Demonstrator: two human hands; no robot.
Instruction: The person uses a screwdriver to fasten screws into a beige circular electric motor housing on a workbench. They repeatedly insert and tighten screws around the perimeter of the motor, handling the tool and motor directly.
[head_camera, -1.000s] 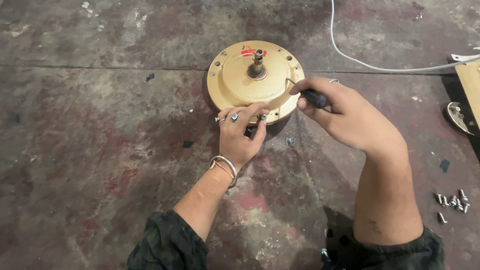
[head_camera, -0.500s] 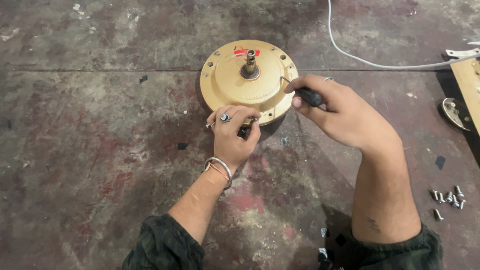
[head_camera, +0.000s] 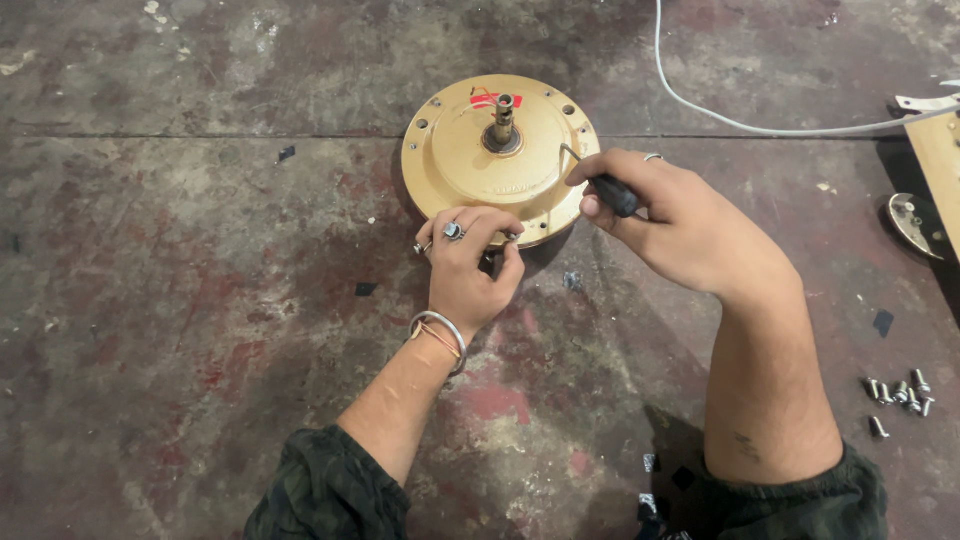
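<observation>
Screws (head_camera: 898, 394) lie loose in a small cluster on the bare floor at the right, well apart from both arms; no box or tray holds them. Concrete floor (head_camera: 180, 300), stained dark red and grey and scuffed, carries everything, and a white cable (head_camera: 720, 118) curves across it toward a wooden board (head_camera: 940, 160) at the right edge. Near the top centre sits a round, gold-coloured motor housing (head_camera: 470, 165), lying flat with its short shaft (head_camera: 503, 120) pointing straight up. The left hand (head_camera: 465, 265) rests against the housing's near rim, fingers curled closed over the edge. The right hand (head_camera: 680, 225) is closed around a screwdriver (head_camera: 600, 182) with a black handle; its thin metal shank slants up and left, tip at the housing's right rim.
</observation>
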